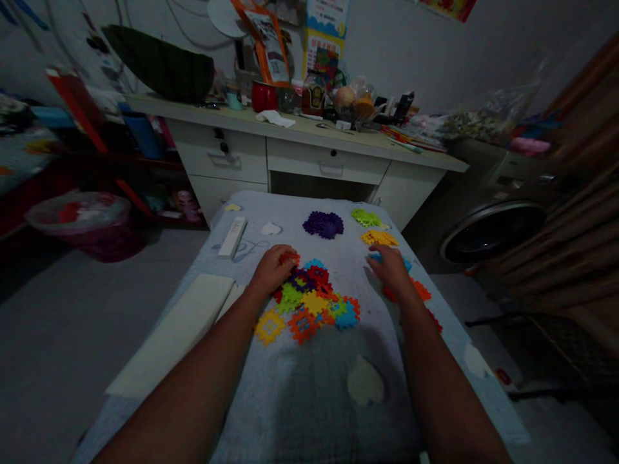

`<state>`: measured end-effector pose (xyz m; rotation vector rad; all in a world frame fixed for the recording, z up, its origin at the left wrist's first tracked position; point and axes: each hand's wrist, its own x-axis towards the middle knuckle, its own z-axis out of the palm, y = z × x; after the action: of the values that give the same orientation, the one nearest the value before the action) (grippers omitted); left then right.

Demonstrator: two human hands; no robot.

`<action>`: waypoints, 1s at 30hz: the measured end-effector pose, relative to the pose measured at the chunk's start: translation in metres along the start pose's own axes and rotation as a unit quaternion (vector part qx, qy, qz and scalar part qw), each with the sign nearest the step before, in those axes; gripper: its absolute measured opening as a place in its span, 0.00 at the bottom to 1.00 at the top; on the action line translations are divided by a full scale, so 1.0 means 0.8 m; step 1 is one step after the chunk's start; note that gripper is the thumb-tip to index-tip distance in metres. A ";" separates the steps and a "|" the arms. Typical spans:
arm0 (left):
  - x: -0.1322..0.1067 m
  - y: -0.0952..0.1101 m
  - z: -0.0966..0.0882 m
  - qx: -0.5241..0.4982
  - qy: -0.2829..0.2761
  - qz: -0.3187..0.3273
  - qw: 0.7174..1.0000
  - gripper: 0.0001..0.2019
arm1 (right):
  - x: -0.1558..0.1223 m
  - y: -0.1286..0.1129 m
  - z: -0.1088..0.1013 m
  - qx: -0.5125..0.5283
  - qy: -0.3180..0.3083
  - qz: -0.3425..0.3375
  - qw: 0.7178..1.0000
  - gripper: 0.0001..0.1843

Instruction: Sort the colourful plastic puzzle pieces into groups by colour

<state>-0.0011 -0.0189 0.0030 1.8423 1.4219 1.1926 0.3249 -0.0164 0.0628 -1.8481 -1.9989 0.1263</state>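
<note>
My left hand is closed, its fingertips on an orange gear-shaped plastic piece at the top left of a mixed pile. That pile holds several flat toothed pieces, among them a yellow one, a green one and a blue one. Over blue pieces at the right, my right hand has thumb and forefinger apart; blue shows between them, and its other fingers are partly hidden. Sorted heaps lie around it: yellow, green, orange. Farther off sits a purple heap.
A cloth with heart shapes covers the table. On its left lie a white power strip with a cord and a long pale board. Behind stands a cluttered desk; a washing machine is at right, a lined bin at left.
</note>
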 end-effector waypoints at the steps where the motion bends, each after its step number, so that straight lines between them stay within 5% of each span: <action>1: 0.000 -0.002 0.001 -0.012 0.009 -0.007 1.000 0.13 | -0.001 -0.016 0.005 0.031 -0.022 -0.036 0.999 0.16; 7: 0.001 -0.002 0.001 -0.108 0.069 -0.075 0.989 0.15 | -0.001 -0.090 0.043 0.105 -0.120 -0.150 0.976 0.13; 16: -0.002 0.031 -0.010 -0.267 0.110 -0.191 0.938 0.16 | 0.024 -0.114 0.086 0.131 -0.156 -0.195 0.960 0.23; 23: -0.003 0.035 -0.011 -0.251 0.077 -0.184 0.947 0.14 | 0.022 -0.114 0.068 0.140 -0.154 -0.173 0.963 0.25; 30: -0.005 0.026 -0.012 -0.215 0.056 -0.169 0.960 0.13 | 0.029 -0.098 0.042 0.174 -0.149 -0.154 0.961 0.12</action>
<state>0.0004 -0.0303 0.0228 1.2023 1.3381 1.3148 0.2387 0.0040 0.0642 -1.3436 -2.2598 0.6529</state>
